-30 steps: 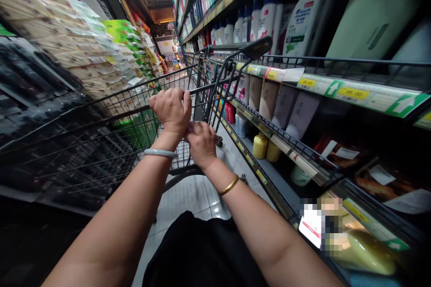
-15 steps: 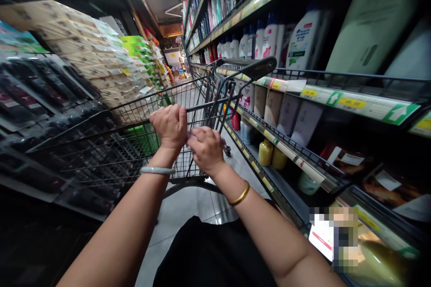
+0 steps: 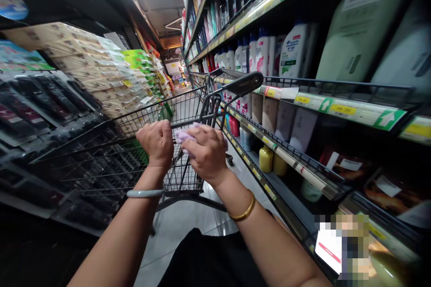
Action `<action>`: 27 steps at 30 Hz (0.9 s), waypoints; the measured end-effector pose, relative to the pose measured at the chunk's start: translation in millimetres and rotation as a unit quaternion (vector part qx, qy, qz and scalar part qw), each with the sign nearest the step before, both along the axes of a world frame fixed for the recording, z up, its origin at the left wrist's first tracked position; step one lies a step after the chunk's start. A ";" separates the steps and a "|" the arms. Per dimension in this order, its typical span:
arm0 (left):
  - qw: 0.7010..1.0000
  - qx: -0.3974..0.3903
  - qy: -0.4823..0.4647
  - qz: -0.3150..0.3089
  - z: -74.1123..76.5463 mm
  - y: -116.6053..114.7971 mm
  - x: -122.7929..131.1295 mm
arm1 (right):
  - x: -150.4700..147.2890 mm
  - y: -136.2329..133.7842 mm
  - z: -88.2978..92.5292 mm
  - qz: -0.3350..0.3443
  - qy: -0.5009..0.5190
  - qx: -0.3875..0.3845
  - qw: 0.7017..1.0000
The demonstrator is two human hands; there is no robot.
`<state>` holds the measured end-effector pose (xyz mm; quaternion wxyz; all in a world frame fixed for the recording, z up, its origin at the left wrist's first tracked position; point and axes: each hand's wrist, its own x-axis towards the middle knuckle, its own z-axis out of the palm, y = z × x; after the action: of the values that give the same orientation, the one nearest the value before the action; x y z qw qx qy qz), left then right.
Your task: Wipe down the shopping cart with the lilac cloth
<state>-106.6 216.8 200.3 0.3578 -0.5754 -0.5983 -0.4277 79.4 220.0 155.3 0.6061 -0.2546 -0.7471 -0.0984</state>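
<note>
A black wire shopping cart (image 3: 131,119) stands in front of me, angled in the aisle. My left hand (image 3: 155,143) is closed around its handlebar, with a pale bangle at the wrist. To the right of that fist, my right hand (image 3: 207,150) grips a lilac cloth (image 3: 183,136), its fingers bent over the same bar (image 3: 202,121). Part of the cloth shows between the two hands; the rest is hidden under the fingers. A gold bangle circles the right wrist. The wire basket's near side lies just beyond both hands.
Shelves with shampoo bottles (image 3: 294,51) and price strips (image 3: 350,110) line the right side, close to the cart. Stacked packs (image 3: 84,67) and hanging dark packages (image 3: 63,94) fill the left. Grey floor tiles (image 3: 175,233) run below. A blurred-out patch covers the lower right.
Both hands sit lower in view, and the left has shifted left, widening the gap between them. More of the lilac cloth shows. The cart's raised corner appears lower and further left.
</note>
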 end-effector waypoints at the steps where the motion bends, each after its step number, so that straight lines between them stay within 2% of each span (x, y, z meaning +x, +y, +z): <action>1: 1.000 0.002 -0.001 -0.001 0.0 -1.5 -1.0 | 4.5 -0.5 3.5 0.002 0.014 0.002 1.000; 6: 1.000 0.014 -0.003 -0.013 -1.0 -9.8 -4.4 | 33.7 -8.5 27.9 -0.072 0.183 -0.014 0.980; 8: 0.999 0.024 -0.004 -0.020 -1.0 -13.4 -5.1 | 34.2 -16.9 32.9 -0.077 0.164 0.001 0.983; 12: 0.999 0.035 0.001 -0.038 -0.4 -20.7 -7.6 | 27.6 -30.1 37.3 -0.014 0.072 0.037 0.997; 14: 0.998 0.036 0.006 -0.045 -0.4 -24.7 -9.0 | 33.1 -31.4 40.9 -0.013 0.115 0.040 0.992; 18: 0.998 0.038 0.009 -0.052 -1.4 -33.1 -9.1 | 50.6 -33.6 48.6 -0.071 0.248 0.053 0.965; 20: 0.997 0.044 0.010 -0.056 -1.8 -37.0 -8.3 | 52.2 -38.3 50.6 -0.088 0.247 0.065 0.963; 24: 0.996 0.059 0.012 -0.067 -2.1 -43.1 -7.4 | 54.2 -46.2 53.2 -0.058 0.170 0.101 0.979; 27: 0.996 0.061 0.012 -0.071 -2.8 -45.7 -7.5 | 69.2 -45.2 56.5 -0.085 0.242 0.119 0.959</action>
<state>-114.1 171.1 197.5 0.3681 -0.5986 -0.5247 -0.4804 148.7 174.7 211.8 0.7840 -0.2592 -0.5368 -0.1732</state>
